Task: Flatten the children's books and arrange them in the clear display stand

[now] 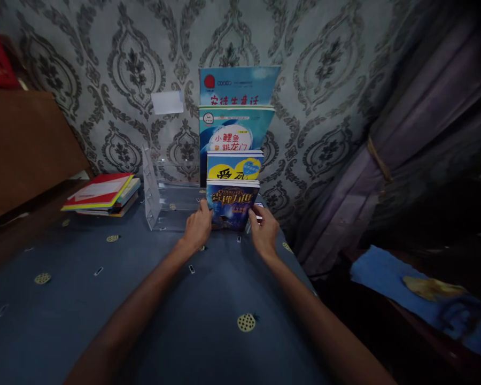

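Observation:
A dark blue book [230,206] with gold lettering stands upright at the front of a clear stepped rack [152,206]. My left hand [199,224] is closed on its left edge, and my right hand [264,230] grips its right edge. Behind it, rising in tiers, stand a blue and yellow book [234,167], a teal book [236,125] and a taller blue book [238,85]. The fingers behind the front book are partly hidden. The rack's left half, beside these books, shows see-through shelves.
To the left lies a stack of books [104,190] with a red one on top, near a brown panel [28,149]. A patterned wall stands behind. On the right hang tied purple curtains [344,198], above a blue cloth [388,278]. A patterned dark blue cover [152,321] spans the table.

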A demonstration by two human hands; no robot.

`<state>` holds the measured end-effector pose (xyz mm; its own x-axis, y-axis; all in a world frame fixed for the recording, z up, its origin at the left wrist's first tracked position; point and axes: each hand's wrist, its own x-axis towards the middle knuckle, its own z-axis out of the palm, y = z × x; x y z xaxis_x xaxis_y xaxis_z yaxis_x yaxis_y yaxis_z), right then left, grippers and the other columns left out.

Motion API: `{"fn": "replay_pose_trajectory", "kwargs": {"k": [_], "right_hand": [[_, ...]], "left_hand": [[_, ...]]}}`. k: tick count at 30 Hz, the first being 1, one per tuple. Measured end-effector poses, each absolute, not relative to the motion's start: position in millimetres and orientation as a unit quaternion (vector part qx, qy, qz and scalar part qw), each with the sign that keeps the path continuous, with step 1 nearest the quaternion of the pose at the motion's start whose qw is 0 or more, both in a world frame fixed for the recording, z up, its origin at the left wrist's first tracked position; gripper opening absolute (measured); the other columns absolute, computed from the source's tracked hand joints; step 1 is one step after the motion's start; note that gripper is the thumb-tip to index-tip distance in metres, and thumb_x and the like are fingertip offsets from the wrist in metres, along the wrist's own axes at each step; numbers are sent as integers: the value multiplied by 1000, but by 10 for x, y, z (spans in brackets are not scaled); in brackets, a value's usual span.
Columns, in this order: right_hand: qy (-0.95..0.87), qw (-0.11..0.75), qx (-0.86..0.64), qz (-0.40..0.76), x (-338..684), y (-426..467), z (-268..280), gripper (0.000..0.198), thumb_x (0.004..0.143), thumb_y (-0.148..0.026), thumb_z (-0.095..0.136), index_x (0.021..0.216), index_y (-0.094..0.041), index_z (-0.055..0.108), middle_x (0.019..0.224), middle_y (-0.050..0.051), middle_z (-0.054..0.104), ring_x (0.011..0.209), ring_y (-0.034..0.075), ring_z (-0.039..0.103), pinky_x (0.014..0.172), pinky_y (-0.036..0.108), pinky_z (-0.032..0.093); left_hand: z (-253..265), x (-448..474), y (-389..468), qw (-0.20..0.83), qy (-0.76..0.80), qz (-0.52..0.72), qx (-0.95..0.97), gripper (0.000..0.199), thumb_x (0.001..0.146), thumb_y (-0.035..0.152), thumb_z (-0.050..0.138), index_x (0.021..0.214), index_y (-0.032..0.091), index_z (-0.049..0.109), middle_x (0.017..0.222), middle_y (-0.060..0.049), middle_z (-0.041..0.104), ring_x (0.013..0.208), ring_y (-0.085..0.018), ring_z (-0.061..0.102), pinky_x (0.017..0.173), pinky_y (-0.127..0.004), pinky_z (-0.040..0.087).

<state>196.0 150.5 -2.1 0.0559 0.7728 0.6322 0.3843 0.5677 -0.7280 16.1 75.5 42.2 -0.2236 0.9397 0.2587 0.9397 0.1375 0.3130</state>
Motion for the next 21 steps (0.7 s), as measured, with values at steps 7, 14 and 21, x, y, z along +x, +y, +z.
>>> {"fn": "replay_pose_trajectory", "kwargs": {"k": [7, 14, 21], "right_hand": [[-660, 588, -432, 180, 1951, 1523, -50, 35, 88, -40, 55, 109, -17, 74, 106, 15, 75, 94, 29, 70, 76, 43, 57], [-659, 589, -426, 191, 1970, 1518, 0, 41, 89, -39, 54, 121, -17, 68, 104, 14, 74, 90, 28, 69, 75, 42, 58], [-700, 556, -417, 162, 2007, 1543, 87, 47, 91, -36, 52, 134, -20, 63, 108, 13, 65, 95, 28, 65, 78, 44, 58]], "left_hand": [[411, 156, 774, -1, -754, -214, -622, 27, 106, 31, 33, 123, 15, 46, 104, -16, 75, 95, -28, 74, 75, -31, 51], [375, 112, 788, -1, -741, -242, -626, 24, 106, 32, 34, 122, 18, 45, 107, -16, 74, 92, -28, 74, 75, -33, 51], [388, 117, 781, -6, -727, -287, -624, 42, 104, 31, 35, 142, 16, 29, 120, -19, 70, 99, -33, 73, 79, -40, 53]]}}
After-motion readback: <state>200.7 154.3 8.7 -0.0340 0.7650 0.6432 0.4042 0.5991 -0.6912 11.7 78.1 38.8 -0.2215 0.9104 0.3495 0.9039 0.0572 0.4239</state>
